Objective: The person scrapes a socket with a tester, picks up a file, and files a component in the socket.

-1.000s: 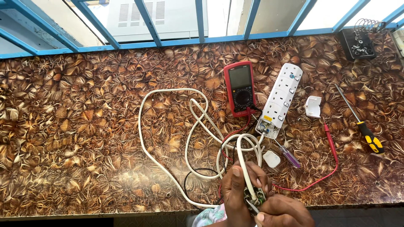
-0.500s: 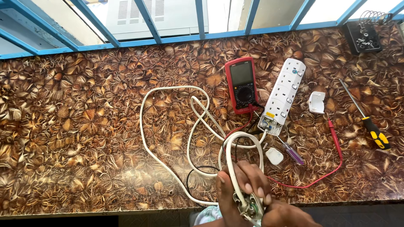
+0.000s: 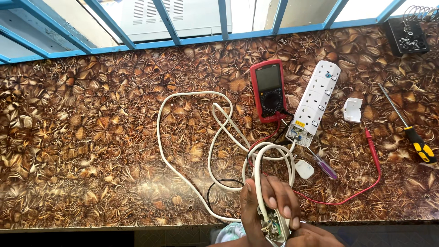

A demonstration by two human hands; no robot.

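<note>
Opened plug (image 3: pixel 273 226) — wiring exposed inside — pinched in left hand (image 3: pixel 267 206) fingers; right hand (image 3: pixel 315 238) mostly hidden.

A red multimeter (image 3: pixel 269 90) and a white power strip (image 3: pixel 314 103) are seen on the brown patterned table (image 3: pixel 82 137); a yellow-handled screwdriver (image 3: pixel 407 126) is laid at the right

- The single head-worn camera looks steeply down from above onto a brown patterned table (image 3: pixel 91 151).
- It faces the blue window bars (image 3: pixel 219 36) at the far edge.
- Both hands sit close, at the bottom edge.
</note>
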